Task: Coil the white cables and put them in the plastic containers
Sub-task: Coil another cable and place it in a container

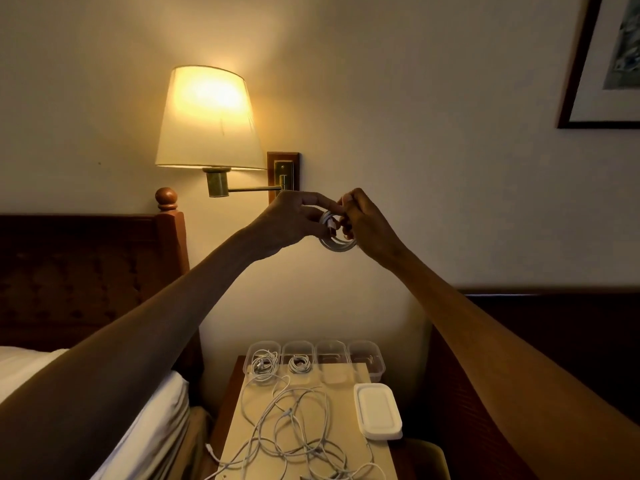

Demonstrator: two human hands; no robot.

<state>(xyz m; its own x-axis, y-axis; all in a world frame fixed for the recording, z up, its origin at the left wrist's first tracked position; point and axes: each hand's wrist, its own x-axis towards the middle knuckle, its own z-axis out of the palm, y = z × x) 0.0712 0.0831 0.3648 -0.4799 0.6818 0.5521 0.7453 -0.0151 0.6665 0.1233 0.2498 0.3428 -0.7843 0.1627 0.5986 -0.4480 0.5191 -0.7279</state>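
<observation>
Both hands are up by the lamp: left hand [291,220] and right hand [367,223] pinch a small, tightly looped white cable [337,242], well above the table [349,403] and its tangled loose cables [294,434].

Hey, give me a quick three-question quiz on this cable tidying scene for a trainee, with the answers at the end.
1. True or false: the left hand and right hand both hold the coiled cable up off the table.
2. How many of the four containers already hold cables?
3. The stack of lids lies: A) to the right of the loose cables, B) under the loose cables, C) inside a container.
Key: 1 true; 2 two; 3 A.
</observation>
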